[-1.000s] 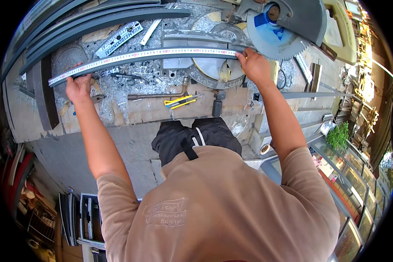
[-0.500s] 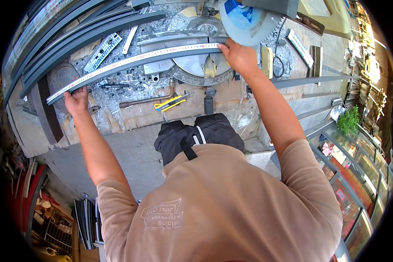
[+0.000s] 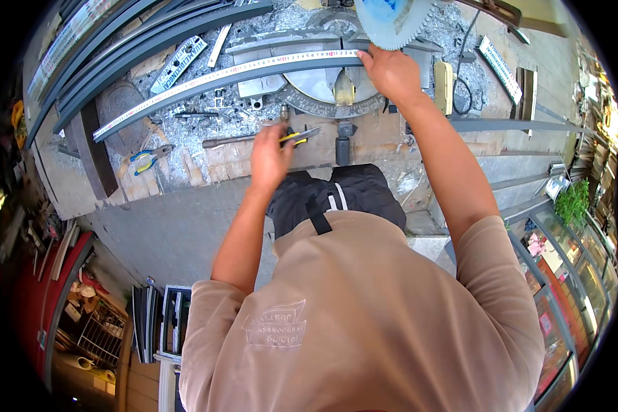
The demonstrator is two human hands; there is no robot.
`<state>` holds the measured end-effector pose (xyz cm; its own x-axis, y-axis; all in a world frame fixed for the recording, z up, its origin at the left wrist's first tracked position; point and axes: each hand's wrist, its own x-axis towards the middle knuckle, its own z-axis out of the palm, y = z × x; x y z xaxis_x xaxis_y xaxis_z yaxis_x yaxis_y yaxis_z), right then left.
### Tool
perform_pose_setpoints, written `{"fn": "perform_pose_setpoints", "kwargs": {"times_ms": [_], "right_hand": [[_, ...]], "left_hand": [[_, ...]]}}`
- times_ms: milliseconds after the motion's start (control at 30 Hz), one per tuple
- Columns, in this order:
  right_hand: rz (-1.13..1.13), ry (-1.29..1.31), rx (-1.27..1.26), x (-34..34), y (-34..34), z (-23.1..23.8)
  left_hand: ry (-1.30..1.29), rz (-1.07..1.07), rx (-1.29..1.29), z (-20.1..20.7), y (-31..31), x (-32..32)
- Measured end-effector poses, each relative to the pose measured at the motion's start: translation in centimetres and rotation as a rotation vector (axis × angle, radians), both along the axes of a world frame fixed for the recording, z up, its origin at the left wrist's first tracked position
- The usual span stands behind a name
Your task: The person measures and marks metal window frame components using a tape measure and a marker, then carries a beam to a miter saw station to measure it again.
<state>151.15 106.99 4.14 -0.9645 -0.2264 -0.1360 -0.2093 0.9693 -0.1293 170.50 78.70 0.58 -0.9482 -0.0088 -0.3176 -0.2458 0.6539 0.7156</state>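
A long dark grey metal profile (image 3: 185, 98) lies across the bench, with a white measuring strip (image 3: 206, 77) along its top. At the right end of both, just below the saw blade, my right hand (image 3: 393, 74) is closed, its thumb on the strip. My left hand (image 3: 271, 159) is over the handle of a yellow utility knife (image 3: 295, 137), near the bench's front edge. This hand is blurred, so its grip on the handle cannot be made out. The knife's blade points right. The left end of the profile lies over a dark bar.
A miter saw with a toothed round blade (image 3: 393, 24) stands at the back. More grey profiles (image 3: 165, 48) lie at the back left. Pliers (image 3: 151, 159), a long-handled wrench (image 3: 230, 141) and metal shavings cover the worktop. A cream block (image 3: 443, 88) sits right of the saw.
My left hand has let go of the profile's left end and moved right to the utility knife. My right hand stays on the other end. The view has shifted slightly.
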Motion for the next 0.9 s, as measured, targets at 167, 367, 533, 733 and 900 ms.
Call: {"fn": "perform_pose_setpoints", "kwargs": {"times_ms": [167, 367, 533, 733, 900], "right_hand": [[-0.062, -0.150, 0.005, -0.3, -0.7, 1.5], [-0.043, -0.127, -0.045, -0.3, -0.2, 0.7], [-0.079, -0.084, -0.085, 0.1, -0.2, 1.0], [-0.092, -0.095, -0.116, 0.2, -0.2, 1.0], [-0.110, -0.078, -0.154, 0.4, -0.1, 0.8]], "left_hand": [[0.077, -0.313, -0.278, -0.6, 3.8, 0.7], [0.080, -0.167, -0.178, 0.5, 4.7, -0.2], [0.022, -0.034, 0.013, 4.5, 7.9, -4.3], [-0.374, 0.291, 0.804, 2.8, 12.5, -9.4], [-0.409, 0.380, 0.934, 1.9, 14.4, -10.9]]}}
